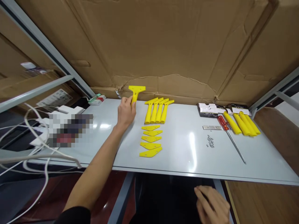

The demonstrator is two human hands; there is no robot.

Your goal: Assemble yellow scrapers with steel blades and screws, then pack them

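Observation:
My left hand point(126, 113) is wrapped round the handle of a yellow scraper point(137, 90), its wide head up near the cardboard. Right of it, several yellow scraper handles with angled heads point(156, 111) lie side by side on the table. Below these is a column of several flat yellow plates point(150, 146) with small holes. My right hand point(212, 205) is in front of the table edge, fingers loosely curled and partly apart, with nothing visible in them. A red-handled screwdriver point(223, 123), small screws point(210, 141) and thin metal blades point(212, 127) lie on the right.
More yellow handles point(245, 123) rest at the right by black-and-white packages point(207, 110). White cables point(46, 155) and power strips crowd the left side beside a pixelated area. Tall cardboard point(163, 46) backs the grey table point(177, 149), with metal frame posts at both sides.

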